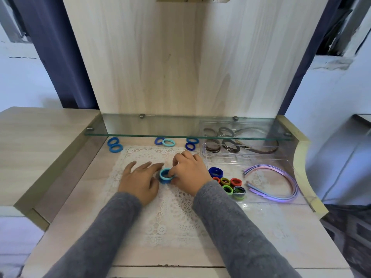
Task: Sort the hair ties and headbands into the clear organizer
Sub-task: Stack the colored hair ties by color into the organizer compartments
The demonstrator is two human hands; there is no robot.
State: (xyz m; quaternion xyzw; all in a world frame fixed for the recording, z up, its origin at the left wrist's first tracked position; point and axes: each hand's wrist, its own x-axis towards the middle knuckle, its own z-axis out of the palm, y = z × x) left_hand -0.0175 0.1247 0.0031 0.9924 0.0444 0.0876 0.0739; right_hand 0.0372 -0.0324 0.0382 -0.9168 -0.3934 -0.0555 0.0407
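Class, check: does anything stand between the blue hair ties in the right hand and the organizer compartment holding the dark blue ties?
No loose thing does. The right hand pinches the blue hair ties on the lace mat; only bare mat and the low wall of the clear organizer lie before the dark blue ties.

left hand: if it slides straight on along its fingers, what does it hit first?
Probably the right hand, which pinches the light blue hair tie just ahead of the left hand. If it passes left of that, the loose ties under the glass shelf.
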